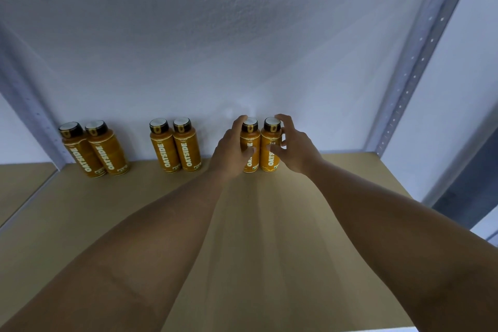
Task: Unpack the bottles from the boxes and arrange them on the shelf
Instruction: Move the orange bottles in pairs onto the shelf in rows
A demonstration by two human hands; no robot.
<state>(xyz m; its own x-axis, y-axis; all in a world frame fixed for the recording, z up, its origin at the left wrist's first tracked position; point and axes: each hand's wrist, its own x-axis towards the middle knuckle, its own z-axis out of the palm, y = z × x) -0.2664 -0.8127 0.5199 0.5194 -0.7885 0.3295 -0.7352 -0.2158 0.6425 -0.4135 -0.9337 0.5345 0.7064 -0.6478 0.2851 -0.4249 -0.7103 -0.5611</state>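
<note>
Six orange OATSIDE bottles with dark caps stand upright in three pairs along the back of the brown shelf board (258,229). My left hand (229,152) curls round the left bottle of the right pair (251,134), fingers behind it and thumb across its label. My right hand (295,152) curls round the right bottle of that pair (270,134), with the thumb on the label and the fingers spread by the cap. Both bottles stand on the board, touching each other. The middle pair (175,148) and the left pair (94,152) stand untouched.
A white wall (242,48) rises right behind the bottles. Perforated metal uprights frame the shelf at the right (420,62) and at the left (32,116). Bare board stretches from the bottles to the front edge and right of the right pair.
</note>
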